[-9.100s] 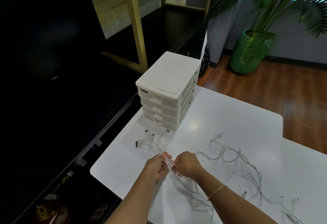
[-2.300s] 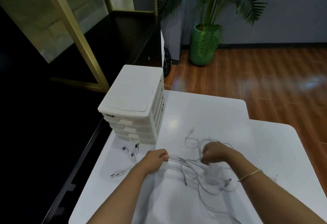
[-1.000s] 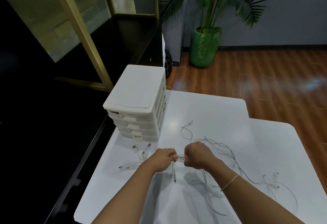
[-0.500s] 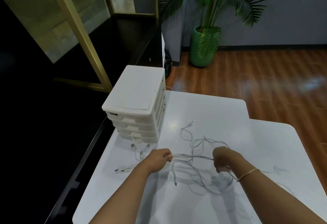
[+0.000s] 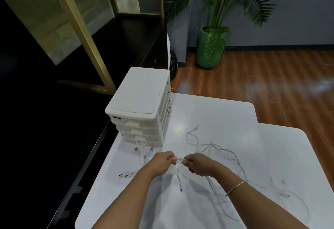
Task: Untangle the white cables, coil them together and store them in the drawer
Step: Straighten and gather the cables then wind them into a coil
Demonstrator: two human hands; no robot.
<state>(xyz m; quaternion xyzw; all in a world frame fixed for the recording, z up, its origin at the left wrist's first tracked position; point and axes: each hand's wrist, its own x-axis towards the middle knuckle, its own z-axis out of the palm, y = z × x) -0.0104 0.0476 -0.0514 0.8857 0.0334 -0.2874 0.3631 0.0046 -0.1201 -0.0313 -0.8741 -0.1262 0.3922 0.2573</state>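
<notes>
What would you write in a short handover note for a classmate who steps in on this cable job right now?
Left hand: grips the cables, several strands side by side.
Right hand: grips the same strands, close beside the left, a short taut stretch between them.
Cables: plug ends lie on the table left of the left hand, by the drawer unit; the long lengths trail loose to the right, partly tangled.
Drawers: all look closed.
Done: strands gathered at one end.
Left: finish untangling, coil the cables together, open a drawer, store the coil.
</notes>
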